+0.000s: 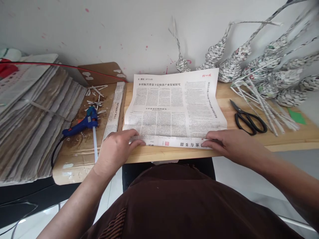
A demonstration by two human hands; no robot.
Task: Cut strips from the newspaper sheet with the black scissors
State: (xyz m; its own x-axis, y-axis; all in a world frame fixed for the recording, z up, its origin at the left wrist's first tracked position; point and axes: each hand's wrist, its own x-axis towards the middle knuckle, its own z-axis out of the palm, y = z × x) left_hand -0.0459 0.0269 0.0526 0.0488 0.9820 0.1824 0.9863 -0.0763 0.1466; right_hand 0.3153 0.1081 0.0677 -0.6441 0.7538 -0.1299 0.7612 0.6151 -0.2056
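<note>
A newspaper sheet (171,103) lies spread on the wooden table, its near edge folded up into a narrow strip along the table's front. My left hand (117,144) pinches the left end of that fold between thumb and fingers. At the right end, my right hand (224,142) grips the same fold in a similar pinch. The far part of the sheet curls slightly upward near the wall. Just left of the sheet rests a long folded newspaper strip (115,108).
A tall newspaper stack (37,116) stands at left, beside a blue glue gun (83,124) on stained cardboard (74,156). Black scissors (246,119) and rolled paper sticks (266,106) lie at right. Several woven paper gourds (230,68) lean by the wall.
</note>
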